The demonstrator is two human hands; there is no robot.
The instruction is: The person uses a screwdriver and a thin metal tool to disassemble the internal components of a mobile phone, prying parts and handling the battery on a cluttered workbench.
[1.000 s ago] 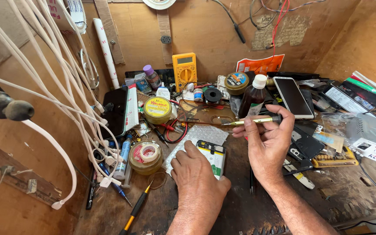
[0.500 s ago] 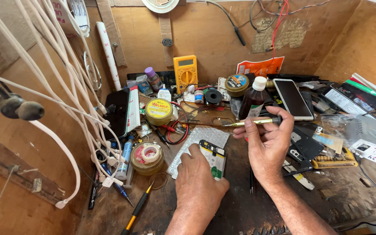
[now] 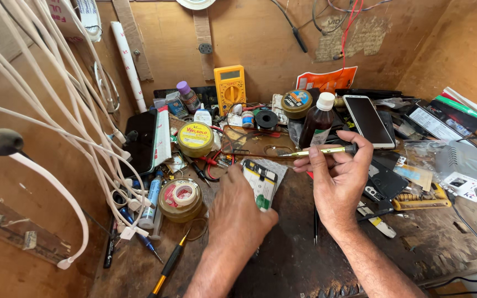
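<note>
While the right hand (image 3: 338, 176) pinches it, the gold screwdriver (image 3: 318, 150) lies level, tip pointing left.

Multimeter (image 3: 230, 88) stands behind tin (image 3: 195, 139), bottle (image 3: 317, 121) to its right.

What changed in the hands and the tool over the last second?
Little moved. The right hand kept its grip on the gold screwdriver, holding it level above the bench. The left hand stayed on the opened phone, shifting only slightly. The brown bottle, yellow multimeter and solder tins stayed put.
</note>
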